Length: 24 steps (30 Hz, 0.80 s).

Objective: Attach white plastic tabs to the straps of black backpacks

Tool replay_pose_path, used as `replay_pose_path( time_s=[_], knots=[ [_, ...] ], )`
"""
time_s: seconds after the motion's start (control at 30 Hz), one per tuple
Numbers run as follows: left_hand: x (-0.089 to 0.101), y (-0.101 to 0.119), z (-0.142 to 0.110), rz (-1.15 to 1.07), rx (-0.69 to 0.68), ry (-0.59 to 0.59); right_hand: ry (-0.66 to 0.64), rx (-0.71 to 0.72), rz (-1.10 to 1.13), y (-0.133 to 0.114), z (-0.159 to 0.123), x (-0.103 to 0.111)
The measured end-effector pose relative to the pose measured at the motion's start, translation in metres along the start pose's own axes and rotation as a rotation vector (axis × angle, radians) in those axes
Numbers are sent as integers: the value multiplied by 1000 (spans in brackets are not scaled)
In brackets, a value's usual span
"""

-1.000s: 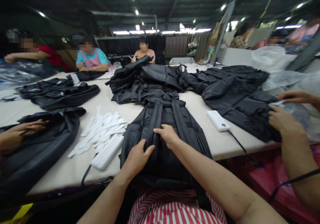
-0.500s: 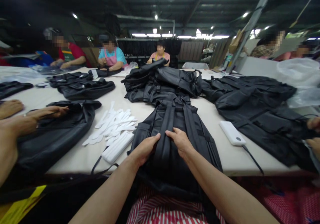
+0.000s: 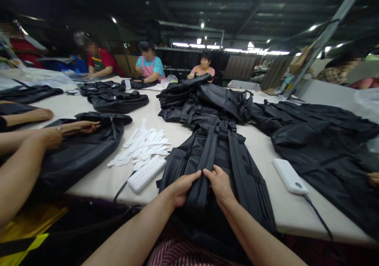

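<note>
Long factory surface (image 3: 260, 147) fills my feed: left hand (image 3: 183, 187) and right hand (image 3: 218, 183), grips clamped, hold the shoulder straps (image 3: 207, 159) of a black backpack (image 3: 251, 183) at 6 o'clock; one careless tug could swing it into the white power bank (image 3: 290, 176) at 3 o'clock, snagging its cable (image 3: 318, 214)

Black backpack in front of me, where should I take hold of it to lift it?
The two shoulder straps are probably the best grip, taken from above, where your left hand and right hand are now. The black backpack lies with its straps facing up, and they run along its middle, so both hands can close around them.
</note>
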<state>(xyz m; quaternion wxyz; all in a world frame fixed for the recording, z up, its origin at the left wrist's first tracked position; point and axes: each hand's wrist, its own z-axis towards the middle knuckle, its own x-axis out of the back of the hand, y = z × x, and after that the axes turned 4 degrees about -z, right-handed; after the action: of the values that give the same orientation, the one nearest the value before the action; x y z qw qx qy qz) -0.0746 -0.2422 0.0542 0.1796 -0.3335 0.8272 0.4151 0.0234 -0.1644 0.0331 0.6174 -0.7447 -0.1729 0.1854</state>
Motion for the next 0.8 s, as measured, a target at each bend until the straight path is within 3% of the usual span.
replay_pose_path(
  time_s=[0.2, 0.43, 0.63, 0.73, 0.8],
  knots=[
    [10, -13, 7, -8, -161, 64, 28, 25, -142, 10, 3, 5],
    [18, -23, 21, -122, -139, 89, 84, -28, -329, 12, 4, 9],
    [18, -26, 28, -49, -183, 90, 119, -60, -427, 17, 6, 9],
    [19, -29, 30, -38, -223, 80, 114, -33, -602, 16, 12, 22],
    [20, -32, 34, -30, -237, 99, 82, 95, -838, 4, 19, 37]
  ],
)
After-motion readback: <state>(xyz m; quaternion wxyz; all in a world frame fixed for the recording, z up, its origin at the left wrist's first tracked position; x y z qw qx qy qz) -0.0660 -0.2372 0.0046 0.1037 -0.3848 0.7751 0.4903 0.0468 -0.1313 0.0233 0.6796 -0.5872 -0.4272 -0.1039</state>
